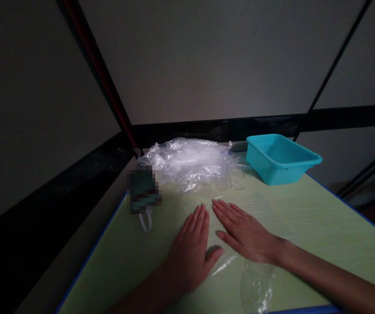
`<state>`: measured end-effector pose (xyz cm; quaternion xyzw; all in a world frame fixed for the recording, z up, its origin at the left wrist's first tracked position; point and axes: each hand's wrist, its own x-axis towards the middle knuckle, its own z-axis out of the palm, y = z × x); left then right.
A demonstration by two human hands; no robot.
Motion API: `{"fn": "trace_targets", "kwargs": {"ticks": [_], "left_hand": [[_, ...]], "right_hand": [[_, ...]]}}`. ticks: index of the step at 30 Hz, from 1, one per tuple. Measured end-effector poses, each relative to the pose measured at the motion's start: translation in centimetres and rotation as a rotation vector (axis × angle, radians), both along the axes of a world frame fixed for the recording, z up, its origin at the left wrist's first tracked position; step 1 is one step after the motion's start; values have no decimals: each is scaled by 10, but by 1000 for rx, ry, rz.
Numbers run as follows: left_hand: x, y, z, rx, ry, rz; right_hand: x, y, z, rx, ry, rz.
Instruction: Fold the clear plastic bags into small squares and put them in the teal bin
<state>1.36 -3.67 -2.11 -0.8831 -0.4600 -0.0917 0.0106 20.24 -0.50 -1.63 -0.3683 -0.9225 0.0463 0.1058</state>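
A clear plastic bag (257, 285) lies spread on the pale green tabletop, its near end wrinkled and shiny by the front edge. My left hand (192, 250) rests palm down, fingers stretched forward and thumb out to the right, at the bag's left side. Beside it my right hand (244, 231) also lies flat, fingers pointing forward and left, on or just over the plastic. The bag's outline is hard to make out under the hands. Beyond my fingertips sits a heap of crumpled clear plastic bags (194, 161).
A turquoise plastic basin (282, 174) stands at the back right of the table (109, 270). On the left is a blurred-out dark green item (143, 189) with a white loop. Pale wall panels rise behind and to the left; blue trim runs along the table's edges.
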Motion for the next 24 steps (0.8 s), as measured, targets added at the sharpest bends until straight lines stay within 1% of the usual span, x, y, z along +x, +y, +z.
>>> {"fn": "trace_targets", "kwargs": {"ticks": [7, 11, 14, 19, 22, 24], "left_hand": [[2, -1, 2, -10, 13, 10], [2, -1, 4, -36, 13, 22], [1, 0, 6, -47, 8, 13], [0, 0, 5, -27, -20, -13], [-1, 0, 3, -31, -29, -21], [-3, 0, 2, -35, -36, -26]], "right_hand": [[48, 6, 1, -20, -67, -123], [66, 9, -2, -17, -81, -159], [71, 11, -4, -2, -63, -160], [71, 10, -4, 22, -17, -148], [70, 10, -2, -28, 7, -149], [71, 11, 2, -112, 53, -165]]}}
